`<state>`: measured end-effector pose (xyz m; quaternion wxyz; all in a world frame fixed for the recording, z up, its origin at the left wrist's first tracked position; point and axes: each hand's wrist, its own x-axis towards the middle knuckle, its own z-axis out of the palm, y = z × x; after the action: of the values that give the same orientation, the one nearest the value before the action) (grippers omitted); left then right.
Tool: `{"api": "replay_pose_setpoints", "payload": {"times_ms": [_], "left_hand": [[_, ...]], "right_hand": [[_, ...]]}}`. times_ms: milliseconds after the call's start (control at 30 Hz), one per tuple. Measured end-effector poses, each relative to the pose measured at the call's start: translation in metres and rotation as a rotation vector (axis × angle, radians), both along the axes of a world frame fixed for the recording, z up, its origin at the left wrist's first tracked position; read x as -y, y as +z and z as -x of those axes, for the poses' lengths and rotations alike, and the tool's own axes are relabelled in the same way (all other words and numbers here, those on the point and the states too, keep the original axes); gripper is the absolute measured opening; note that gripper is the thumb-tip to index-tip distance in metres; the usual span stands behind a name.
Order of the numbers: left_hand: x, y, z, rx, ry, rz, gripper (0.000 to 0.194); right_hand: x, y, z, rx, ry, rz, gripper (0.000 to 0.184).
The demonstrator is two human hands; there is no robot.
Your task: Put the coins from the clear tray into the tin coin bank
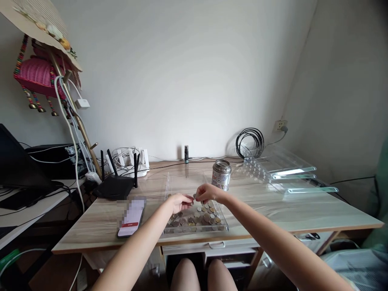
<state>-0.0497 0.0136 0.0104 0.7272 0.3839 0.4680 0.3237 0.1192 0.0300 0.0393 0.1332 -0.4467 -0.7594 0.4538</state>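
A clear acrylic tray (228, 227) lies near the desk's front edge with several loose coins (206, 218) spread in its front half. Over the tray's middle, my left hand (181, 203) pinches what looks like a coin at its fingertips. My right hand (209, 193) is closed in a pinch beside it, a small coin showing between thumb and finger. The two hands' fingertips nearly meet. Just behind my right hand stands a round patterned tin (221, 174), upright, with a slot in its metal lid.
A phone (131, 218) lies left of the tray, with a black router (113, 186) behind it. Stacked clear trays (291, 173) and a black cable coil (250, 142) are at the right. Against the wall stands a small dark bottle (186, 154).
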Motion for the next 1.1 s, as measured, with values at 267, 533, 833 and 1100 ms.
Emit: {"api": "replay_pose_setpoints", "payload": {"times_ms": [267, 533, 833, 1100], "left_hand": [[-0.047, 0.001, -0.022, 0.258, 0.197, 0.125, 0.015], [-0.078, 0.009, -0.011, 0.354, 0.053, 0.16, 0.018], [-0.077, 0.004, -0.013, 0.448, 0.191, 0.17, 0.023], [-0.067, -0.002, -0.008, 0.373, 0.179, 0.033, 0.022]], "right_hand": [[-0.045, 0.02, 0.035, -0.37, -0.088, 0.0, 0.029], [-0.059, 0.021, 0.038, -0.153, 0.001, -0.284, 0.036], [-0.055, 0.05, -0.007, 0.034, -0.506, -0.958, 0.031], [-0.078, 0.047, -0.091, 0.432, -0.949, -0.905, 0.028]]}}
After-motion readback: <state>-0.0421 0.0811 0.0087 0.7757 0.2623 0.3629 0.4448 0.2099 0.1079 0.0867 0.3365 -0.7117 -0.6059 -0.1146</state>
